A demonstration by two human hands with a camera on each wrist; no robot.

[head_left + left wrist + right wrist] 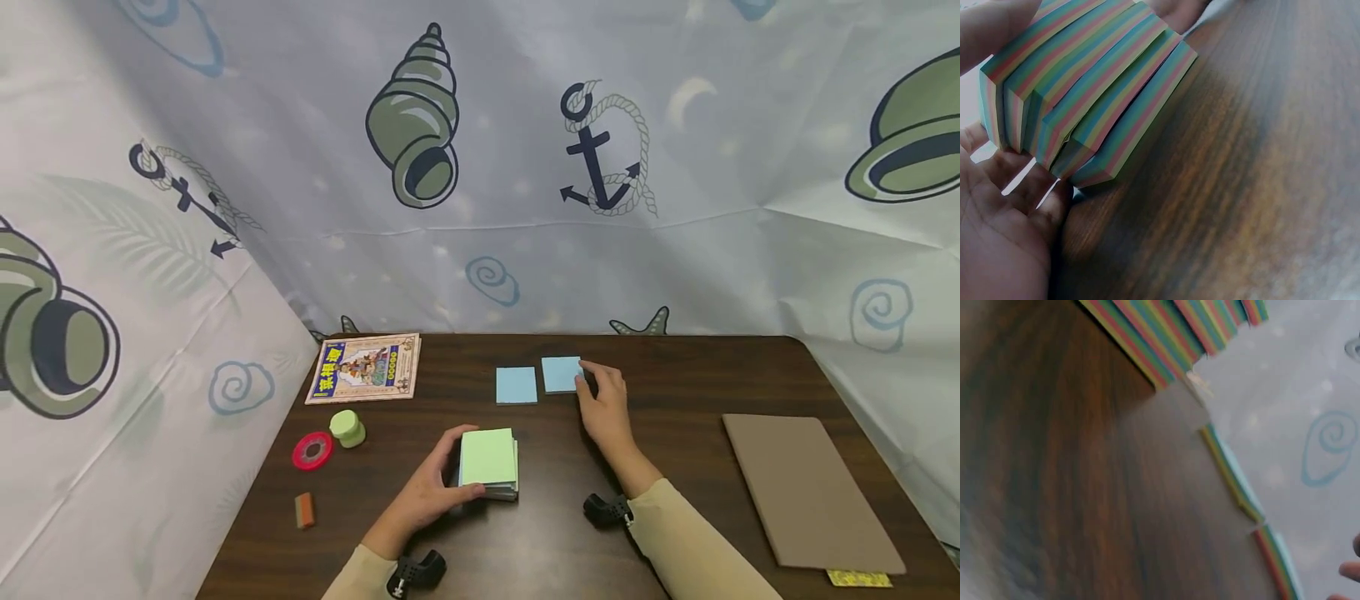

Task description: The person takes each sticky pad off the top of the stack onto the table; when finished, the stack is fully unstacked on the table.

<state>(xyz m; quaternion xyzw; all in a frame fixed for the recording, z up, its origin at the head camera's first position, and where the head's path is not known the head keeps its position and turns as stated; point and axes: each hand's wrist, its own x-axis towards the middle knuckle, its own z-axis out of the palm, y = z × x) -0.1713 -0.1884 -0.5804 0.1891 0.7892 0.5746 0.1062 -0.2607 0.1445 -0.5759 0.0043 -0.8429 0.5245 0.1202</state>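
My left hand grips a stack of square sticky-note pads near the table's middle, thumb on the near side and fingers round the far left side. Light green tops the stack, and its striped, multicoloured edges show in the left wrist view. My right hand is at the right edge of a blue-topped pad, fingertips touching or very close to it. Another blue-topped pad lies just left of that one, a small gap between them. The right wrist view catches only a few fingertips.
Along the left lie a printed booklet, a light green round object, a red ring-shaped roll and an orange-brown block. At the right is a brown board with something yellow under its near edge. Patterned cloth hangs behind the table.
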